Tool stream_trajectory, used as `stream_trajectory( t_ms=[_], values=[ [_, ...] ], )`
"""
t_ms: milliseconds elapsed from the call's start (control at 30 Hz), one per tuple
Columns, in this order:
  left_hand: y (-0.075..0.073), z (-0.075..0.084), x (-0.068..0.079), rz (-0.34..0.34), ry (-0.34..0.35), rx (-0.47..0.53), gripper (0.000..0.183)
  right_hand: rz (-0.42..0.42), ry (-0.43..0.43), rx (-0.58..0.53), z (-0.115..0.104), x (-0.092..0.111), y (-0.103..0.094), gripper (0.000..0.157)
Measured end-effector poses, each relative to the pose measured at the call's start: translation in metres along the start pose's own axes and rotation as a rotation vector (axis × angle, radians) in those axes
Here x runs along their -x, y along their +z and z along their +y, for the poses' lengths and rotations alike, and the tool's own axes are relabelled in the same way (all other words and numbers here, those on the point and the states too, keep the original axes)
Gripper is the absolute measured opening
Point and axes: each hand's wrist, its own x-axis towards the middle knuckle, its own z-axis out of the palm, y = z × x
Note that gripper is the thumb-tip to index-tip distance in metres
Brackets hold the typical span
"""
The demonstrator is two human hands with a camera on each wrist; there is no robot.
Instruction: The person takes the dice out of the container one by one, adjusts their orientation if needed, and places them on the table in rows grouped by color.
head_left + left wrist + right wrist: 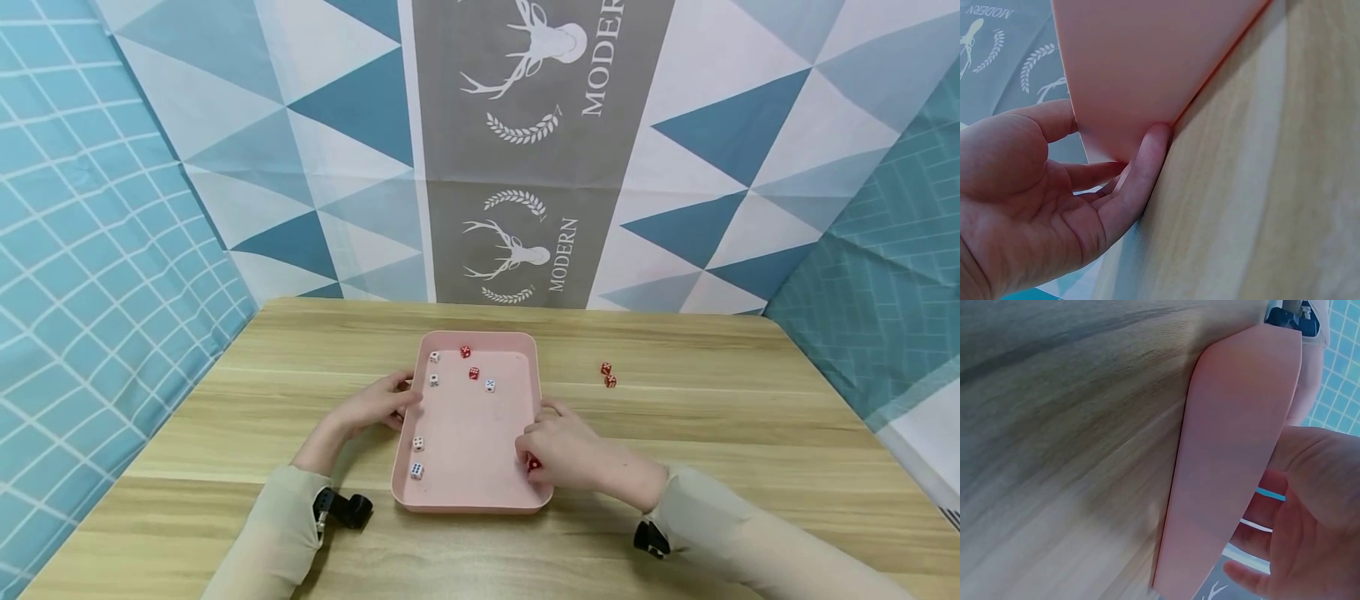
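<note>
A shallow pink tray (468, 467) lies on the table. My left hand (377, 403) holds its left wall, thumb over the rim; in the left wrist view the fingers (1150, 156) press the outer wall near the table. My right hand (566, 450) reaches over the right wall and pinches a red die (534, 465) low inside the tray, partly hidden by the fingers. In the right wrist view the tray's outer wall (1229, 437) hides the fingertips. White dice (417, 444) line the tray's left side. Two more red dice (474, 373) and a white die (490, 386) lie towards its far end.
Two red dice (608, 375) sit on the wooden table (712, 400) to the right of the tray. Patterned cloth (510, 167) hangs behind the table's far edge. Dark straps with small devices (348, 510) are on both wrists.
</note>
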Motion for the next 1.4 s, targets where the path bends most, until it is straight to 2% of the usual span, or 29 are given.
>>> stream_trajectory(
  t_ms=[167, 433, 633, 800, 1033, 1400],
  values=[
    [0.001, 0.000, 0.000, 0.001, 0.002, -0.003, 0.058, -0.006, 0.003, 0.030, -0.001, -0.003, 0.002, 0.016],
    [0.001, -0.002, -0.001, 0.002, 0.007, -0.002, 0.059, 0.041, -0.017, 0.019, 0.002, -0.003, 0.002, 0.013],
    [0.001, -0.002, -0.001, 0.000, 0.012, 0.004, 0.059, 0.121, -0.038, -0.034, 0.010, 0.000, -0.006, 0.011],
    [0.000, -0.002, -0.001, -0.001, 0.008, 0.006, 0.060, 0.216, -0.069, -0.029, 0.016, 0.001, -0.010, 0.011],
    [0.000, -0.002, -0.001, 0.001, 0.002, 0.004, 0.059, 0.319, -0.064, -0.076, 0.026, 0.004, -0.013, 0.015],
    [-0.001, -0.002, -0.003, 0.000, 0.004, 0.000, 0.058, 0.379, -0.034, -0.181, 0.044, 0.015, -0.009, 0.013]
  ],
)
